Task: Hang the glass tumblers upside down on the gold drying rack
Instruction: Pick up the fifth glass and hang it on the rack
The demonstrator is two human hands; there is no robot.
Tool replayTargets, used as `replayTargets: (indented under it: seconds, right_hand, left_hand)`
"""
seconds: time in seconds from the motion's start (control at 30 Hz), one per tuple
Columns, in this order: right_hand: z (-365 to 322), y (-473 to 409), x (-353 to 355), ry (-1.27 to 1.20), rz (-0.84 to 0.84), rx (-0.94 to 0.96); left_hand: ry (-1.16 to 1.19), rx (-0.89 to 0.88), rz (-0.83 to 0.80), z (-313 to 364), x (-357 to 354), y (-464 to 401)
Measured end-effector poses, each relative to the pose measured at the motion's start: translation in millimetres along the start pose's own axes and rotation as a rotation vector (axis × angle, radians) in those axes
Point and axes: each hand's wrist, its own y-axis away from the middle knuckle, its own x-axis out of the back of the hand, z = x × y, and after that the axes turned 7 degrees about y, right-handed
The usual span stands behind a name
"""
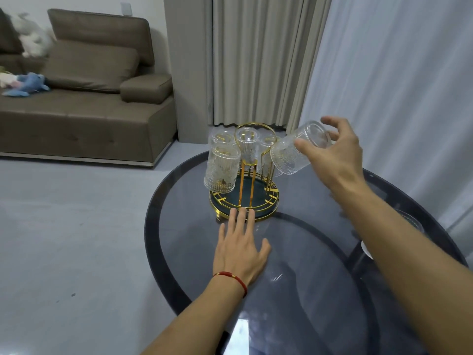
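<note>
The gold drying rack (244,201) with a dark green round tray stands at the far side of the round glass table. Several ribbed glass tumblers hang upside down on its prongs, one at the front left (222,170) and others behind (247,146). My right hand (330,155) grips one more tumbler (298,149) by its base, tilted mouth-down at the rack's right side, over a prong. My left hand (240,249) lies flat on the table, fingers spread, fingertips touching the tray's front rim.
The dark glass table (294,290) has a black rim. Another glass item (409,221) shows partly behind my right forearm at the right. A brown sofa (89,103) stands at the left, curtains (256,60) behind the rack.
</note>
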Motion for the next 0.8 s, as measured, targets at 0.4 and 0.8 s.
replayTargets:
  seconds: [0.4, 0.8]
  right_hand:
    - [1.0, -6.2, -52.6, 0.249, -0.135, 0.196]
    - [22.9, 4.4, -66.8, 0.339, -0.161, 0.230]
  left_hand:
    - [-0.009, -0.003, -0.007, -1.0, -3.4, -0.6]
    - [0.000, -0.001, 0.004, 0.0, -4.4, -0.4]
